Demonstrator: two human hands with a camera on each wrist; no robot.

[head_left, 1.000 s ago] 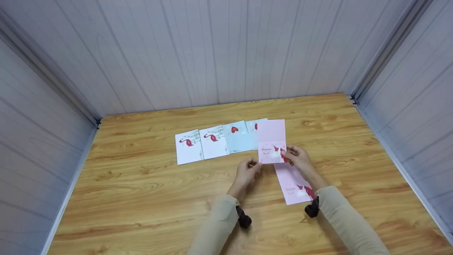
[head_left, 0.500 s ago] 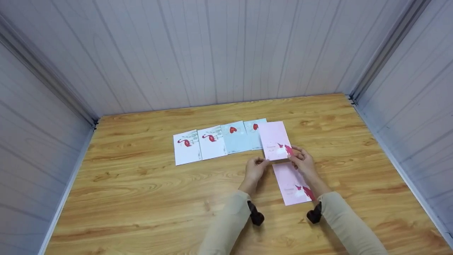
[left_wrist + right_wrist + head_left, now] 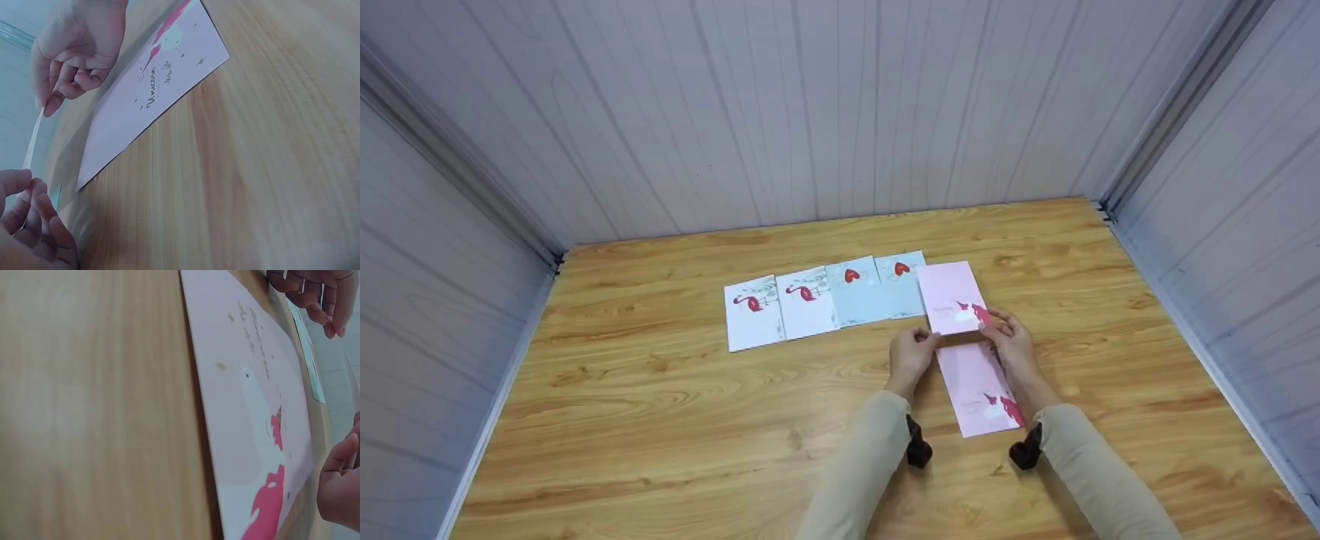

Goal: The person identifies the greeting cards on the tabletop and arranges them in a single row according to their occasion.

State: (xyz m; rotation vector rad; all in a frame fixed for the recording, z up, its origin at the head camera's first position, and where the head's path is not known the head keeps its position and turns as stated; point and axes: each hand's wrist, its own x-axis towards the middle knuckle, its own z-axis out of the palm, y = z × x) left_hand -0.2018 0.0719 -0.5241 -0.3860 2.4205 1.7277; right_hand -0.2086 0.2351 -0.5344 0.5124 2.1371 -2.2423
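A pink card [image 3: 949,289] with a red-maned unicorn is held by its near edge above the table, between both hands. My left hand [image 3: 911,356] pinches its near left corner between thumb and fingers. The right hand [image 3: 1014,346] pinches the near right corner, beside the unicorn print. In the left wrist view this card [image 3: 34,140] shows almost edge-on. Below it, a matching pink card [image 3: 971,382] lies flat on the table, nearer the person; its print shows large in the right wrist view.
Left of the held card lie two pale blue heart cards [image 3: 855,300] and two white flamingo cards [image 3: 755,322] in a slanting row on the wooden table [image 3: 660,435]. Panelled walls [image 3: 840,112] close off the back and both sides.
Both hands have moved to the right with the held pink card, uncovering more of the rightmost heart card. The crease seen across its middle no longer shows. The other cards stay put.
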